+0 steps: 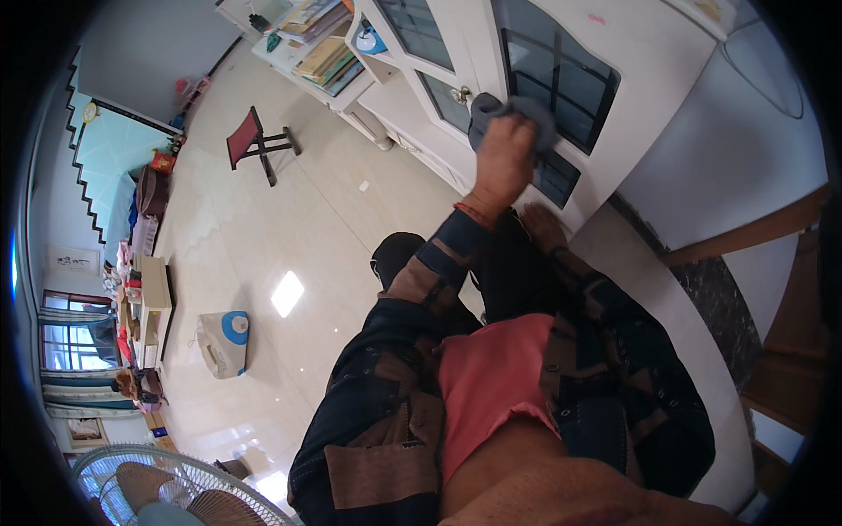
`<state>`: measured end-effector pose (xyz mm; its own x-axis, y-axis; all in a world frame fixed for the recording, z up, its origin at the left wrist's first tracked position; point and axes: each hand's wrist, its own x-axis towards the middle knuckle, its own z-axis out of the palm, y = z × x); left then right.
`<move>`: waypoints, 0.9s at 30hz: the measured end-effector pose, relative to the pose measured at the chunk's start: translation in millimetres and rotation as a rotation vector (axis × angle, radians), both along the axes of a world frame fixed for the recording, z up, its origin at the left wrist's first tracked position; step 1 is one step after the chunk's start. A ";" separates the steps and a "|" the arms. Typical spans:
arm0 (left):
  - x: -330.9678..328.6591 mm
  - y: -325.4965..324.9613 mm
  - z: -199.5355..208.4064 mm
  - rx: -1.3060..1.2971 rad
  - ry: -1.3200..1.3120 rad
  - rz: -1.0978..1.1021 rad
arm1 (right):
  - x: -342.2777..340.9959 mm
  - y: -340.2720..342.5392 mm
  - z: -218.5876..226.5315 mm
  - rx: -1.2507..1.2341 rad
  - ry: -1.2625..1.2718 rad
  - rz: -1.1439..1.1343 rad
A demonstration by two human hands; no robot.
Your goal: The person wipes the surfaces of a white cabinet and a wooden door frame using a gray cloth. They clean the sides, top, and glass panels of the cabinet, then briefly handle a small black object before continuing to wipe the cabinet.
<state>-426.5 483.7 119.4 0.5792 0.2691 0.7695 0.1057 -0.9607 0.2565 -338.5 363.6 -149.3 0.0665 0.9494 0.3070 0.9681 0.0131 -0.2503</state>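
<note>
While pale, glossy tiles cover the floor (307, 228) around it, a white cabinet (653, 70) with dark glass panes stands in front of the person. Books (329, 66) are stacked on the shelf to the left of the cabinet. Farther left of it, a folding stool (246, 140) with a dark red seat stands on the tiles, and a white-and-blue box (224, 346) sits well apart from it, nearer the fan (167, 491).

The left hand (504, 162) is closed on a grey cloth (542, 123), which lies against the cabinet's door, just beside the metal knob (460, 95). The right hand (545, 230) is low at the cabinet's bottom edge; whether it is open or closed, I cannot tell.

The left fingertips are hard to make out against the cloth, and part of the door behind both is hidden. The right hand lies in shadow, and the fan, on the person's side of the cabinet, is cut off below.
</note>
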 end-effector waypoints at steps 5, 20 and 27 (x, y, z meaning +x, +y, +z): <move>-13.5 41.3 68.1 -0.113 -0.416 0.107 | 1.3 -7.3 -11.0 0.003 0.032 -0.009; -7.8 96.8 95.6 -0.178 -0.213 0.204 | -4.0 -8.9 10.6 -0.019 0.019 -0.027; 9.4 86.6 192.3 -0.121 -0.351 0.108 | -2.8 -6.3 11.2 0.107 -0.009 -0.015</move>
